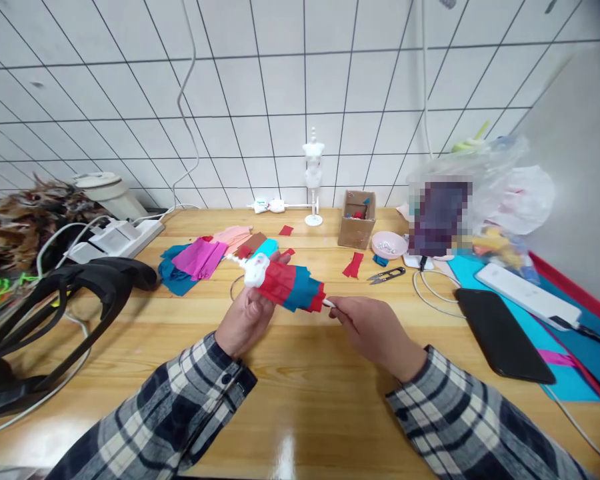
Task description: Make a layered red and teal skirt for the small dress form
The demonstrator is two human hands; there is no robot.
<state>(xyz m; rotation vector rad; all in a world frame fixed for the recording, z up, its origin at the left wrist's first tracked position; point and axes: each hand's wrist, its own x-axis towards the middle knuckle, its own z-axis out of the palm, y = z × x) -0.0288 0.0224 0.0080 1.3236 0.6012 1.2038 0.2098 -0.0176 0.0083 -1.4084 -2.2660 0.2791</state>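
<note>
Magenta and teal cloth pieces (197, 261) heaped at left on the wooden counter (305, 393), probably kept within reach. Next along, left hand (249, 317) curled behind a small dress form (276, 283), fingers wrapped partway round, apparently to support its white torso; whole thing tipped on its side above mid-counter, likely to bring the red and teal bands (303, 289) into view. Right hand (370, 325) nearly closed, stem (329, 303) pinched between thumb and forefinger, presumably to steady the lower end. Farther right, snips (381, 277) just beside a pink dish (390, 255), seemingly for quick pick-up.
</note>
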